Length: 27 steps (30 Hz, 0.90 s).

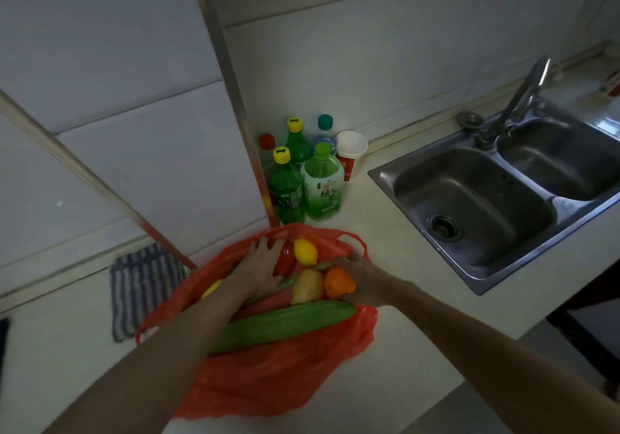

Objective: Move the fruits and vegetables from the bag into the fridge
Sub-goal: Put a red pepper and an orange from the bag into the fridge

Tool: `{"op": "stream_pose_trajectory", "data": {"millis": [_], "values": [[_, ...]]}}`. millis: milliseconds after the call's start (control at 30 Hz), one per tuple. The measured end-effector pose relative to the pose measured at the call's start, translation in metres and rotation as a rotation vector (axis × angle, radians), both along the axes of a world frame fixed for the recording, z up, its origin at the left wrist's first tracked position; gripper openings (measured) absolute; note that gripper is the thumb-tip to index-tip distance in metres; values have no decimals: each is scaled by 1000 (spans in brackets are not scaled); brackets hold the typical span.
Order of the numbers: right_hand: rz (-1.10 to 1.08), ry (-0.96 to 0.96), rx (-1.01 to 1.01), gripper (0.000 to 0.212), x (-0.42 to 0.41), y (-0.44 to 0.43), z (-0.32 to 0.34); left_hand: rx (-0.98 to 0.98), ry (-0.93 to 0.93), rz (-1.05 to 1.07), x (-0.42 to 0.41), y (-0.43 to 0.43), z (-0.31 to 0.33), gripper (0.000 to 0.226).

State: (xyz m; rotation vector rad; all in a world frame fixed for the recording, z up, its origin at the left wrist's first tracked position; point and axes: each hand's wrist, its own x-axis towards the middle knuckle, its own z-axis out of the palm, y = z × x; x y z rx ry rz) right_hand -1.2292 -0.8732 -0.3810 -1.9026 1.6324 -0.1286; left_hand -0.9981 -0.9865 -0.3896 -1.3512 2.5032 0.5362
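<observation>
Our two forearms reach in from the near edge over a pale counter (402, 266). A striped cloth (144, 289) lies flat on it to the left, just beside the bag. Farther right, well apart from the bag, a steel double sink (469, 199) is set into the counter, with its tap (523, 91) at the back rim. Just past the bag's far edge, a cluster of bottles crowds the wall corner. A green bottle (285, 189) with a yellow cap and a tea bottle (323, 185) stand in front, and more capped bottles stand behind them. A paper cup (350, 155) stands upright at their right.

The red bag (268, 376) lies open on the counter between our arms, with the produce heaped inside it. Nearest us, a cucumber (285, 324) lies slantwise across the bag's mouth, under our left forearm. Behind it, a yellow fruit (307, 286) sits touching an orange (339, 282). Our right hand (360, 282) wraps round the orange from its right side, at the bag's right rim. Our left hand (260, 267) rests inside the bag with its fingers spread flat, touching a red pepper (284, 261) on its right. A lemon (305, 251) lies just beyond the pepper, near the far rim, between our two hands. The hands are apart, with the heap between them.
</observation>
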Motion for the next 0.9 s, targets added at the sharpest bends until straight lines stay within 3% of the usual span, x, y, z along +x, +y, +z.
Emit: {"op": "stream_pose_trajectory", "data": {"millis": [367, 900], "values": [[-59, 11, 77, 76, -7, -5, 6, -47, 103, 20, 0, 11, 8, 79], [-44, 52, 11, 75, -15, -10, 65, -65, 188, 97, 10, 35, 45, 91]]}}
